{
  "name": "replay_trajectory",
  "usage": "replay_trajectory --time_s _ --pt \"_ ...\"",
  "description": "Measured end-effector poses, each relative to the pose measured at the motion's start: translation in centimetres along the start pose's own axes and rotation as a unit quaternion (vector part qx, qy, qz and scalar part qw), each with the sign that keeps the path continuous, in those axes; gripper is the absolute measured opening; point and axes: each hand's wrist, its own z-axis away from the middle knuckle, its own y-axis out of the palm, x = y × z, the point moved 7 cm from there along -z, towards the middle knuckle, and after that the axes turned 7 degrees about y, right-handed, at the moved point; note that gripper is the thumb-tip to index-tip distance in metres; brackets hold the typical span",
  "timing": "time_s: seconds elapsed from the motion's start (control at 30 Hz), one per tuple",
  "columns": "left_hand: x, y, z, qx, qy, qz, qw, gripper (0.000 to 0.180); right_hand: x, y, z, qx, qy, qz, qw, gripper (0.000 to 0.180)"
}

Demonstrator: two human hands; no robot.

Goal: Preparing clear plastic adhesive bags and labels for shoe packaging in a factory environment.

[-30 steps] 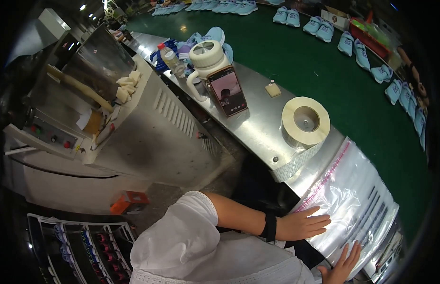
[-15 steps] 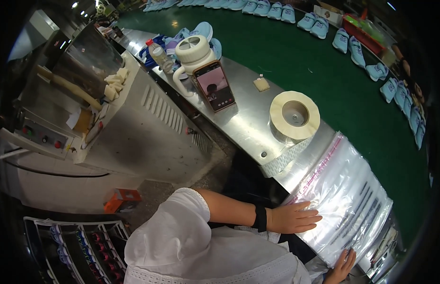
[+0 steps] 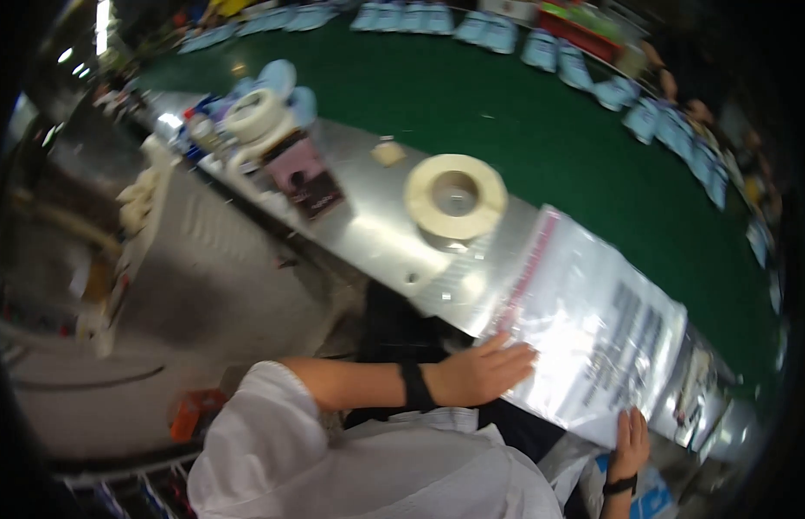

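A stack of clear plastic bags (image 3: 554,359), with a pink-red strip along one end and dark print, lies on the metal table. On its near left edge rests my left hand (image 3: 482,374), fingers stretched out and apart from any grip. My right hand (image 3: 629,439) touches the stack's near right edge, its fingers extended and close together; I see no object in it. Beyond the bags stands a large cream roll of labels (image 3: 420,201) with a pale strip hanging from it. The picture is somewhat blurred.
A phone (image 3: 305,177) leans on a white jug (image 3: 251,117), beside a bottle and blue shoes (image 3: 279,80). Light blue shoes (image 3: 484,33) line the far side of the green surface (image 3: 350,86). A grey machine cabinet (image 3: 212,259) stands left; scissors-like tools (image 3: 698,381) lie right.
The whole view has swung, so the table and roll sit further left in the picture. Both hands stay at the bags' edge, and more of my right wrist shows.
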Motion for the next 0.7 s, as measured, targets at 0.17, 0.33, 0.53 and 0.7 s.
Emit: replay_trajectory --time_s 0.17,0.33,0.53,0.7 --pt "2.0 -1.4 -2.0 0.085 0.002 -0.018 0.996 0.034 1.2 -1.6 -4.5 -0.010 -0.052 0.035 0.998 0.034" --pt "2.4 -1.7 -2.1 0.136 0.012 0.030 0.990 0.038 0.9 -2.6 -5.2 -0.028 -0.022 0.014 0.999 0.036" --pt "1.4 -1.2 -2.7 0.108 0.017 0.080 0.991 0.038 -0.7 -1.5 -4.2 0.001 -0.007 -0.046 0.999 0.041" --pt "1.0 -1.7 -4.4 0.067 -0.021 0.116 0.991 0.043 -2.9 -2.5 -6.4 0.102 0.038 -0.129 0.986 0.049"
